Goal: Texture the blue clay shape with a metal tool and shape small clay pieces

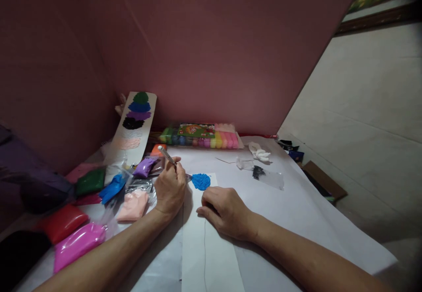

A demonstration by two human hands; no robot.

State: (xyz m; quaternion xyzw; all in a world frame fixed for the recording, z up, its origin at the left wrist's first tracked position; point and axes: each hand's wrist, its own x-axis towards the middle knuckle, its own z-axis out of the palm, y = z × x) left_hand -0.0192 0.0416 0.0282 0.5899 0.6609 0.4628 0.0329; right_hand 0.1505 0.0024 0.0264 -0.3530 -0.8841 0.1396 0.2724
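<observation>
Between the fingers of my left hand (172, 186) is a slim fork (167, 155), its pale handle end sticking up to the left. Its dark tines reach the left edge of a textured blue clay patch (201, 181). That patch lies at the far end of a long white card strip (211, 257), which has a thin line drawn down its length. My right hand (224, 210) rests on the strip just below the clay, fingers curled in and thumb against them. Nothing shows in its grip, though the palm side is hidden.
Bagged clay (79, 243) in several colours crowds the left side. Behind stand a colour-sample card (132, 129) and a packet of coloured clay (201, 136). White crumpled material (259, 151) and a clear wrapper with black clay (268, 178) lie right, near the table's edge.
</observation>
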